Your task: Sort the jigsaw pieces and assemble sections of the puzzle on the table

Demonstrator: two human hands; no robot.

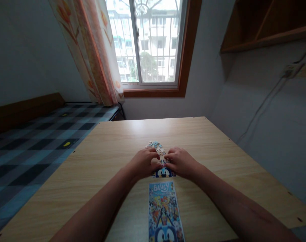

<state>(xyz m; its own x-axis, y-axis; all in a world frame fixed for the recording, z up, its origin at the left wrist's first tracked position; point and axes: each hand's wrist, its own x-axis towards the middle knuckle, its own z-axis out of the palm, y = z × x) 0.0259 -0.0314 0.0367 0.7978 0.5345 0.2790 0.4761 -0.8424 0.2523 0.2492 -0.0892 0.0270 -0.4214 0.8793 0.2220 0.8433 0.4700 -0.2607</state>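
Wooden tabletop [117,136], loose pieces [156,145] beyond partial puzzle [164,172], poster [164,210] nearer

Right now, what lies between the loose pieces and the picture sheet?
The head view shows the partly built puzzle there, the left hand and right hand at it.

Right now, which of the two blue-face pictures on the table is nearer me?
The sheet lettered across its top; the partly built puzzle lies farther off, at your left hand and right hand.
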